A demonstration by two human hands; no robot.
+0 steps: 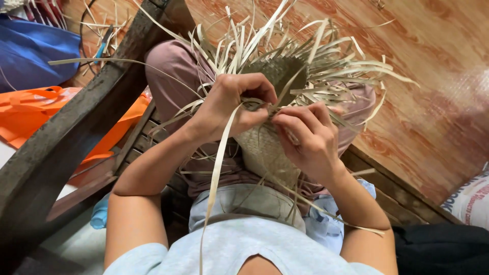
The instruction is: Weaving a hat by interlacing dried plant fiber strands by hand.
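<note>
**Both hands closed on strips at the rim of a half-woven mat**

From my remote seat I note the grip first: the left hand is curled shut around a pale flat strip, whose long free end hangs down past the forearm toward the shirt. The right hand has a narrow grip, thumb and fingertips pinched on strips at the edge of the weave, just beside the left hand's knuckles; the two hands are nearly touching.

The woven piece lies on the person's lap, over the mauve trousers. Its finished part is a tight, pale lattice below the hands; a darker woven patch shows above them. Loose strip ends fan outward from the top edge in all directions, some arching over the floor.

The person sits on a dark wooden chair, its curved arm crossing the left of the view. An orange bag and a blue cloth lie beyond it. The floor is reddish, wood-patterned. A white printed sack sits at the right edge. A few stray strips lie on the floor at upper left.
</note>
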